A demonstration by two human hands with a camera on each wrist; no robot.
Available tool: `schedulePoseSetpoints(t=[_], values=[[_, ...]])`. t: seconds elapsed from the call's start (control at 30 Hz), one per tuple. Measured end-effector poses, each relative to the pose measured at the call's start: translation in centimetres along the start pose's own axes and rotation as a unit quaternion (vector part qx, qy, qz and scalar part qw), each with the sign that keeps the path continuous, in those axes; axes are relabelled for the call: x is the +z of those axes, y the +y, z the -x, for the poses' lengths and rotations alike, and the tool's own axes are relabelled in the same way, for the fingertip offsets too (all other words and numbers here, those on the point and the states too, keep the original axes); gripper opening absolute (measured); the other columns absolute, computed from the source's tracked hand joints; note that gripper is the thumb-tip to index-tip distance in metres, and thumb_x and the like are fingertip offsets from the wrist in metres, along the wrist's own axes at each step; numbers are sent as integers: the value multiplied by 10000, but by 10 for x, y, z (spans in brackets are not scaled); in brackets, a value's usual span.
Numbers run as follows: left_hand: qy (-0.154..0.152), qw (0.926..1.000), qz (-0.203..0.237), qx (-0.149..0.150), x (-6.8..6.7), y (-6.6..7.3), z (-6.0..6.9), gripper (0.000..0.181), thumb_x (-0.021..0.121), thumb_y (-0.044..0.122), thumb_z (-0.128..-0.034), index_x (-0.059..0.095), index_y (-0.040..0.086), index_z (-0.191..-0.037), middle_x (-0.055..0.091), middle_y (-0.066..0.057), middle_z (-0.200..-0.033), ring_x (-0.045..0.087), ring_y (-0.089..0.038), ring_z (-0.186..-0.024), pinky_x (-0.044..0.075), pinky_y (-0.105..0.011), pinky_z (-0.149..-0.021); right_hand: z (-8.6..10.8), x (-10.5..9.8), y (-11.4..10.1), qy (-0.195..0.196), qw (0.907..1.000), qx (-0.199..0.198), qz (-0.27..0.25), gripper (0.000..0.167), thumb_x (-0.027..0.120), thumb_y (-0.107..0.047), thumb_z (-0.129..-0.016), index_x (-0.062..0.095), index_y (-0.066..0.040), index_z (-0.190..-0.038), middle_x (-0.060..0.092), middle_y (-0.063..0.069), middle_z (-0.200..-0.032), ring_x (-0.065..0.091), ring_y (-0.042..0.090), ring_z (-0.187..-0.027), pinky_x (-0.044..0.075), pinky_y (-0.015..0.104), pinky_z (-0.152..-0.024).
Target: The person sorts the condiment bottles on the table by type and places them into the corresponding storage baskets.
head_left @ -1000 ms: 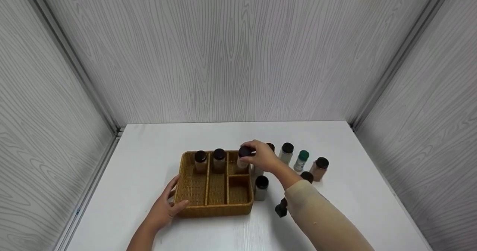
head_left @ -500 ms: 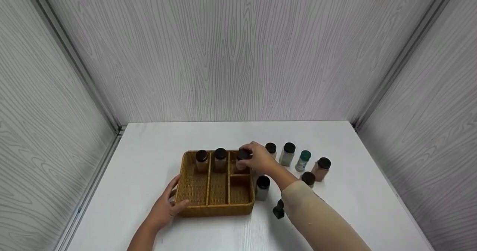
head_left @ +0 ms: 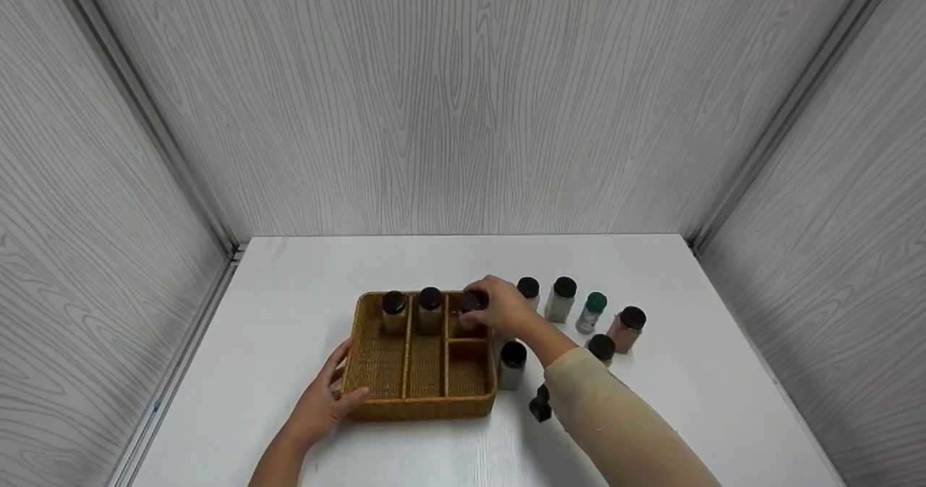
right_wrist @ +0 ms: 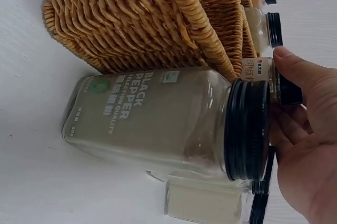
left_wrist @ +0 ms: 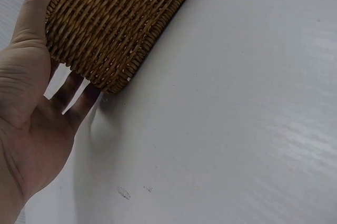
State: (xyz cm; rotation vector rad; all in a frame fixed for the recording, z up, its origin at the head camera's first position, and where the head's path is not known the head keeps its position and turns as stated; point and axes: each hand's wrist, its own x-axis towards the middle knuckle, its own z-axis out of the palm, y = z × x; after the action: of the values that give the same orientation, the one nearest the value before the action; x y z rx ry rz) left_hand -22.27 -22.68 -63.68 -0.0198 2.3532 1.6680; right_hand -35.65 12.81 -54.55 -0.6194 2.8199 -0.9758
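Pinched by the right hand (head_left: 506, 305), the small clear black-capped jar (right_wrist: 261, 74) has dipped lower into the back-right compartment (head_left: 453, 325) below that hand, seemingly almost seated though its base is hidden, while the left hand (head_left: 322, 400) grips the rectangular brown wicker basket (head_left: 419, 409) beside it.

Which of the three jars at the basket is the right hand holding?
The rightmost jar, at the back right compartment. The right hand grips it near the top, while the left jar and middle jar stand untouched in their own compartments.
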Motion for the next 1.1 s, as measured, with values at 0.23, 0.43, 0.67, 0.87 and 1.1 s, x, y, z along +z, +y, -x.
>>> schedulePoseSetpoints(t=[0.23,0.43,0.67,0.87,1.1], values=[[-7,10000,8,45,0,-1,-1,997,787,386,-1012,118,382,-1752,85,-96,-1852,184,-509,-1673,349,-669,-1296,0,2,2,-30,10000,-8,46,472,878,-198,-937,729,-83,-1370,715,125,-1305,689,292,-1235,590,472,-1085],[-6,10000,-20,59,0,-1,-1,1001,788,395,-1009,117,385,-1752,90,-95,-1852,194,-511,-1670,355,-670,-1292,1,0,1,-116,9998,-43,163,533,870,-228,-949,680,-92,-1429,703,114,-1342,678,280,-1269,582,469,-1106],[27,9999,-85,79,1,-1,-1,1002,787,390,-1010,115,377,-1753,94,-96,-1852,203,-512,-1667,357,-668,-1292,1,0,2,-113,9992,-217,311,564,882,-249,-938,680,-73,-1434,694,112,-1328,673,274,-1245,577,481,-1101],[25,10000,-44,38,2,0,-1,1017,791,386,-1007,104,365,-1756,75,-86,-1855,186,-509,-1673,338,-657,-1307,3,-3,1,39,9995,-271,171,598,895,-251,-924,673,-101,-1458,690,122,-1328,678,287,-1233,578,492,-1094],[45,10000,-37,36,1,1,-1,1018,794,382,-1004,108,366,-1756,87,-84,-1854,198,-510,-1670,345,-654,-1306,7,-8,2,78,9993,-362,-32,588,858,-231,-961,640,-95,-1490,669,141,-1323,674,294,-1233,588,475,-1090]])
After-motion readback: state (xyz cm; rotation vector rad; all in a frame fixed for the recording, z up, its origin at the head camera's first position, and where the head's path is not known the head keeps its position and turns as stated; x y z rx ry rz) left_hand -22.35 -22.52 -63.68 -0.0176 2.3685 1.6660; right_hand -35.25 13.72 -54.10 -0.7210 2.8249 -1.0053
